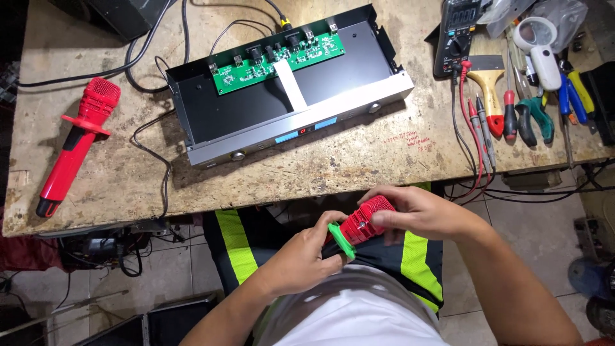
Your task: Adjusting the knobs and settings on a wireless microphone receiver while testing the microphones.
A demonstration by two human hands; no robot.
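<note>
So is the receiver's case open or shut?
Open. The receiver on the bench has no top cover: its green circuit board, white ribbon cable and bare black floor show from above.

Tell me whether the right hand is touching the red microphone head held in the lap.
Touching. The head view shows the right hand with fingers wrapped over the red microphone head, no gap between them.

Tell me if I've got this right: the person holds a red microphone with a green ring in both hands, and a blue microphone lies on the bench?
Not quite. The head view shows the microphone on the bench is red, not blue. The rest holds: both hands, left and right, hold a red microphone with a green ring.
</note>
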